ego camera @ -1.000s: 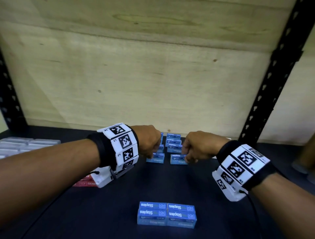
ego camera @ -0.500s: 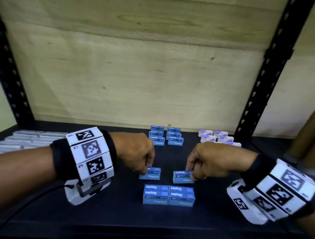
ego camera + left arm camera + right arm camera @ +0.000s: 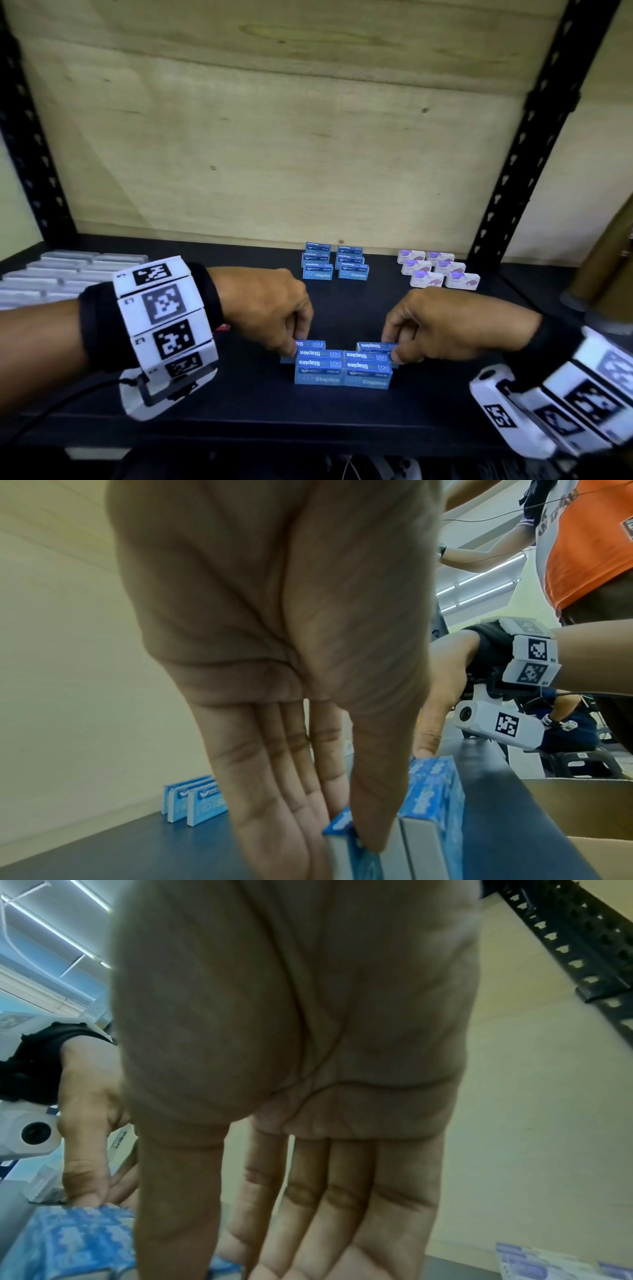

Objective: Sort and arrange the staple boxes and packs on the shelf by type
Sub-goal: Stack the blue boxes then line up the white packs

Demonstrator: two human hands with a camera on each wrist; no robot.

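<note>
On the dark shelf (image 3: 239, 404) my left hand (image 3: 293, 347) pinches a blue staple box (image 3: 311, 343) by its left end. My right hand (image 3: 394, 353) pinches a second blue staple box (image 3: 375, 346) by its right end. Both boxes sit directly behind a front block of blue staple boxes (image 3: 342, 371). In the left wrist view, thumb and fingers grip the blue box (image 3: 342, 829) beside the front block (image 3: 431, 804). The right wrist view shows mostly my palm, with the front block (image 3: 68, 1240) at the lower left.
Two rows of blue staple boxes (image 3: 334, 265) stand at the back centre, and white-and-purple boxes (image 3: 438, 272) at the back right. Grey packs (image 3: 51, 277) lie at the left. A red pack (image 3: 224, 328) peeks out behind my left wrist. Black uprights (image 3: 534, 137) frame the shelf.
Both hands have drawn their blue boxes nearer, from a gap behind the front block to right up against it.
</note>
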